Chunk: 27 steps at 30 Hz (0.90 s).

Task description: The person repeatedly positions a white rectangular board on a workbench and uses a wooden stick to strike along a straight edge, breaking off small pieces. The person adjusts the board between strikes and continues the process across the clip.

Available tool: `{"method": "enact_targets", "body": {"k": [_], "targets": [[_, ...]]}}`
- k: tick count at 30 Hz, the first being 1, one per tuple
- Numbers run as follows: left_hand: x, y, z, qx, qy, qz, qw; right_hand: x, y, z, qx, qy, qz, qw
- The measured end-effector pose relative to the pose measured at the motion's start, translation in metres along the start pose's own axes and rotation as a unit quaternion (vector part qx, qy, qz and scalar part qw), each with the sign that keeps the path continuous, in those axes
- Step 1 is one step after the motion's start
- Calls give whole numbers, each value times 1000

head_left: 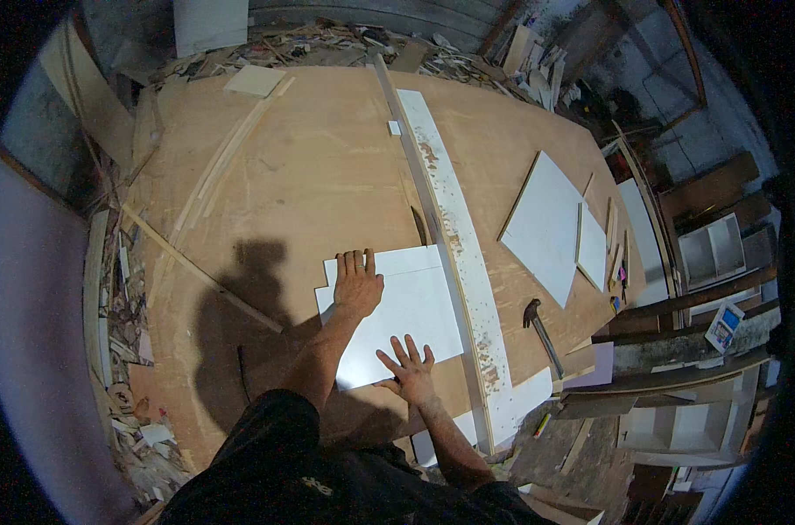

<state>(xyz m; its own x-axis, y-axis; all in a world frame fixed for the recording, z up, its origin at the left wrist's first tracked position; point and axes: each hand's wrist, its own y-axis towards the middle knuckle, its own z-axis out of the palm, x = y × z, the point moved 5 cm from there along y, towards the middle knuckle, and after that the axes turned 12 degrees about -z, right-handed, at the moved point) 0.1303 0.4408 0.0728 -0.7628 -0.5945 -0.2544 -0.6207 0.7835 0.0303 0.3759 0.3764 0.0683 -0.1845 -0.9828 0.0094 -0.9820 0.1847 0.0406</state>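
White panel (406, 306) is flat on the plywood (310, 149), right in front of the person, just left of the long rail (421, 179). 2 hands on it, both open, palms down, no grip closed round anything.

Left hand (360, 286): fingers nearly together, tips at the far edge, forearm reaching across the panel's left side. Looks like it's steadying the far end. Can't tell if the tips hook over. Right hand (408, 372): fingers fanned, thumb out sideways, at the near edge; likely spread for wider pressure. Its forearm comes up from lower right, angled inward. So 1 hand far, 1 near: my read is that this keeps the panel from twisting.

Panel's right side runs along the rail, probably for alignment; can't confirm contact. A thin line crosses the panel near its far edge: joint or 2nd sheet, can't tell.

Further out: chipped white strip (457, 236) beside the rail, small white block (394, 128) up at the rail's far part. Hammer (546, 343) lies to the right, within easy reach of the right hand. Beyond it, large offcut (542, 232), clear of the work area.
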Motion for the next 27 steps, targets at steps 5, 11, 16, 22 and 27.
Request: {"method": "enact_targets", "body": {"k": [5, 11, 16, 22, 27], "targets": [[0, 3, -2, 8, 6, -4, 1000, -2, 2, 2, 23, 19, 9, 1000], [1, 5, -4, 22, -6, -3, 1000, -3, 3, 5, 23, 41, 16, 999], [2, 7, -7, -16, -14, 2, 1000, -5, 5, 5, 18, 59, 21, 998], [4, 13, -3, 11, -8, -4, 1000, -7, 10, 6, 24, 51, 23, 998], [5, 15, -4, -3, -5, -3, 1000, -8, 13, 6, 28, 50, 19, 998]]}}
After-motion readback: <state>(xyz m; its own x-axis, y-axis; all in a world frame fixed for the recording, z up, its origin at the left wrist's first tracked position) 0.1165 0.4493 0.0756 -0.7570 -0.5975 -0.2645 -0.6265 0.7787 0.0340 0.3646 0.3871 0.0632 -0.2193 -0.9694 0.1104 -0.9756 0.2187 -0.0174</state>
